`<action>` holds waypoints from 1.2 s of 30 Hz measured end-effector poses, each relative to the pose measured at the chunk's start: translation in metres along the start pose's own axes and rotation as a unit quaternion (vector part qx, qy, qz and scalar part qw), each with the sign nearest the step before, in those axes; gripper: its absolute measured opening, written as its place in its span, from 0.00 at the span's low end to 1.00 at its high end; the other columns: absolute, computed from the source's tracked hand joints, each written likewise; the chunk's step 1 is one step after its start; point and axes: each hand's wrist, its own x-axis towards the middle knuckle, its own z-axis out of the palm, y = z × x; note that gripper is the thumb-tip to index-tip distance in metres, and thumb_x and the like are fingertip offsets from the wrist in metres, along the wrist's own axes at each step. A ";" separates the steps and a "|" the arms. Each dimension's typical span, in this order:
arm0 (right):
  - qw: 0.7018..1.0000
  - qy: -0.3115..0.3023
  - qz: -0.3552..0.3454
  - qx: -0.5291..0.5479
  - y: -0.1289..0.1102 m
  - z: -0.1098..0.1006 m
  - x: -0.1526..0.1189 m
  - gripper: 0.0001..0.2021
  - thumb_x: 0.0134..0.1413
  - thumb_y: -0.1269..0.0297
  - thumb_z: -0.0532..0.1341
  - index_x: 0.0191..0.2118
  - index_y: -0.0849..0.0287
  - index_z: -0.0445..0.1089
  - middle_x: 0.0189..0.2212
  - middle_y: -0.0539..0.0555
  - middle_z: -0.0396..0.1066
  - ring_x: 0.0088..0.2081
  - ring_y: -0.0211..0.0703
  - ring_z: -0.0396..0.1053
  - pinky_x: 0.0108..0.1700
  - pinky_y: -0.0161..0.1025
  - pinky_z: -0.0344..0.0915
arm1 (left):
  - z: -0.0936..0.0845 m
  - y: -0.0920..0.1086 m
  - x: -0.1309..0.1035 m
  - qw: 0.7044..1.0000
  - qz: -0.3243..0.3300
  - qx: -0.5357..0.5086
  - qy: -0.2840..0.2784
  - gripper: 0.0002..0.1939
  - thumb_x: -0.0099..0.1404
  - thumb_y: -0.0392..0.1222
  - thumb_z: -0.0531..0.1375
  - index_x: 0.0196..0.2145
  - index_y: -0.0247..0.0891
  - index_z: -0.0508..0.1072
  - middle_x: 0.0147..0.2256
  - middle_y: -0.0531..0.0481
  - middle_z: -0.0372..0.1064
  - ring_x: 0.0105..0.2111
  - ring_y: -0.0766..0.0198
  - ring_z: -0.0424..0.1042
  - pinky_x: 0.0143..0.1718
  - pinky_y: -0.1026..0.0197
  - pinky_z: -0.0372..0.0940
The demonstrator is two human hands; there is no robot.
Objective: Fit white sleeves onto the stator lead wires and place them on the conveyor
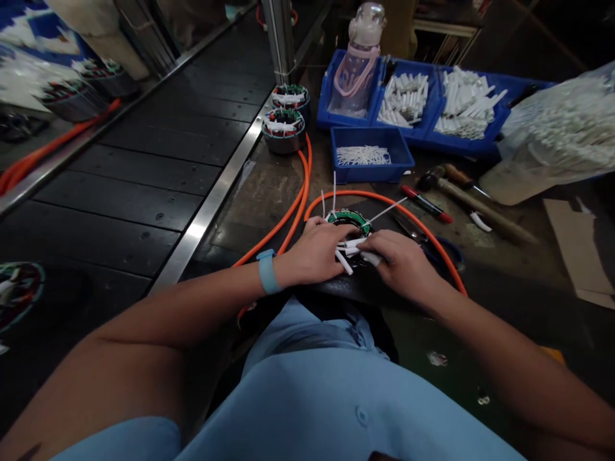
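A round part with a green rim point(353, 218) lies at the bench's near edge, partly hidden by both hands. Cable ties stick up and out from it, and an orange cable point(432, 240) curves around its far side. My left hand point(321, 250) rests over its left side, fingers bent around the part. From the right, my right hand point(396, 256) pinches white sleeves point(353, 245) at the middle of the part. Another white sleeve point(343, 262) angles down between the hands.
Two similar round parts point(283, 131) stand beside the metal rail point(206, 211). Blue bins point(372, 171) of white pieces and a bottle point(353, 77) are behind. A red marker point(427, 205), hammer point(485, 208) and plastic bag point(542, 144) lie rightward. A dark conveyor point(144, 166) runs left.
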 end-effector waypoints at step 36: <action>0.956 -0.254 -0.053 -0.134 0.016 -0.020 0.070 0.05 0.46 0.73 0.58 0.30 0.57 0.69 0.25 0.49 0.70 0.27 0.37 0.65 0.28 0.34 0.49 | 0.019 -0.009 -0.010 0.992 0.067 0.094 0.060 0.19 0.59 0.57 0.56 0.31 0.36 0.71 0.32 0.46 0.71 0.40 0.55 0.67 0.54 0.44 0.49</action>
